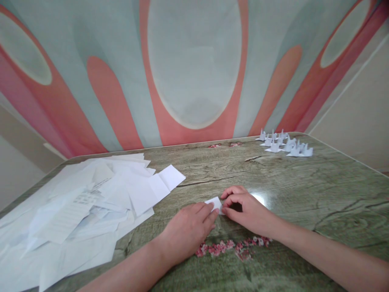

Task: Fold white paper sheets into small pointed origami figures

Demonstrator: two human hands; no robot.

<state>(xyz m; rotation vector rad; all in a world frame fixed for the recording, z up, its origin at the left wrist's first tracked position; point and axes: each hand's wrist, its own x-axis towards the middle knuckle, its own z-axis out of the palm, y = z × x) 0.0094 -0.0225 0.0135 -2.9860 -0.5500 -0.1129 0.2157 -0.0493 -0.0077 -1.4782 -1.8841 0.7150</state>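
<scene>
A small piece of folded white paper point(214, 201) lies on the wood-grain table in front of me. My left hand point(194, 223) rests on it from the left, fingers together and pressing it down. My right hand point(243, 206) is at the paper's right edge, its fingers curled, with thumb and forefinger close together at the paper's corner. The left thumb is hidden, and the exact folds are too small to make out.
A wide, loose heap of white paper sheets point(75, 219) covers the table's left side, some with printed lines. At the back right stand several folded paper cranes point(275, 146). Pink printed flowers point(219, 247) decorate the tabletop point(304, 194). A patterned wall covering point(194, 61) rises behind.
</scene>
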